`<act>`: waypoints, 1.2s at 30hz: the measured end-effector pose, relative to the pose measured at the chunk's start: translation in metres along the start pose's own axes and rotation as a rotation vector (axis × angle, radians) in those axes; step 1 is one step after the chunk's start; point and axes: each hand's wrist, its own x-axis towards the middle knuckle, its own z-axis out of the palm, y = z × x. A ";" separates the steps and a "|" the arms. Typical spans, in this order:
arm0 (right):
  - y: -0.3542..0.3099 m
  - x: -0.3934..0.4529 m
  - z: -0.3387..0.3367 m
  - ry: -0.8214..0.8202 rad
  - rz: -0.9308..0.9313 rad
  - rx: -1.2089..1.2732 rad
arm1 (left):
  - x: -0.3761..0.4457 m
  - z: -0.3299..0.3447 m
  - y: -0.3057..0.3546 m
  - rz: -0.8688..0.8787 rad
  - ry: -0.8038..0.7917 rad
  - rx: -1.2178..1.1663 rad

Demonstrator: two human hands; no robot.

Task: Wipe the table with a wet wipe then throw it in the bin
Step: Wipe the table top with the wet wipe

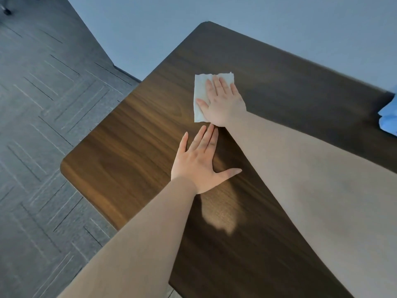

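A white wet wipe (200, 87) lies spread flat on the dark wooden table (129, 147), toward its far side. My right hand (223, 102) presses flat on the wipe with fingers extended, covering its right half. My left hand (199, 162) rests palm down on the bare wood just nearer to me, fingers together and thumb spread out, holding nothing. Both arms wear tan sleeves. No bin is in view.
A blue object (390, 117) pokes in at the right edge of the table. Grey patterned carpet (43, 104) lies to the left of the table, and a pale blue wall (236, 14) runs behind it. A chair castor (7, 11) shows at top left.
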 end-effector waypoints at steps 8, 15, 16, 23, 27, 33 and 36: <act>0.086 -0.102 0.005 -0.022 0.218 0.083 | -0.003 0.000 0.001 0.023 0.004 0.088; 0.210 -0.238 0.012 -0.028 0.521 0.101 | -0.017 -0.005 0.037 0.121 -0.047 0.233; 0.225 -0.259 0.014 -0.023 0.564 0.107 | -0.018 -0.004 0.053 0.153 -0.044 0.234; 0.317 -0.409 0.031 0.019 0.871 0.180 | -0.015 0.011 0.222 0.483 -0.053 0.190; 0.362 -0.497 0.043 0.038 1.055 0.216 | -0.027 0.027 0.313 0.673 -0.087 0.193; 0.408 -0.600 0.055 0.056 1.283 0.257 | -0.050 0.049 0.412 0.829 -0.144 0.258; 0.412 -0.628 0.060 0.049 1.336 0.271 | -0.055 0.058 0.432 0.799 -0.164 0.336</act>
